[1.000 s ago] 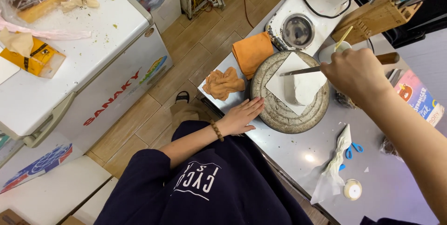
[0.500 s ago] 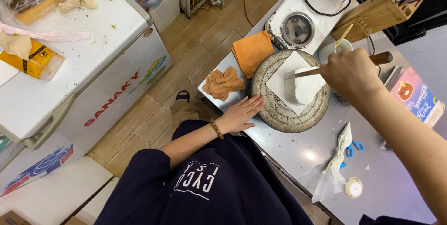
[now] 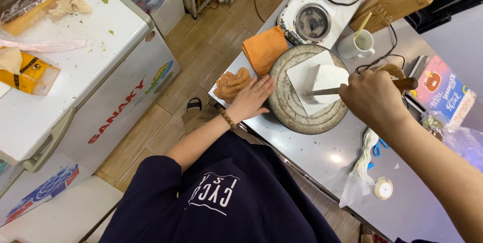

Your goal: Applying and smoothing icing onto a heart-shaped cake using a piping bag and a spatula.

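1 knife point(image 3: 332, 91), 1 white block point(image 3: 329, 78)

A white block point(image 3: 329, 78) sits on a white square sheet point(image 3: 302, 79) atop a round, worn chopping board point(image 3: 287, 104). A knife point(image 3: 327, 91) with a wooden handle lies level across the block's near side, its blade tip toward the board's centre.

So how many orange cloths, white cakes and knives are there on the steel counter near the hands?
Orange cloths: 2, one folded, one crumpled beside the left hand
White cakes: 1
Knives: 1, in the right hand
Total: 4
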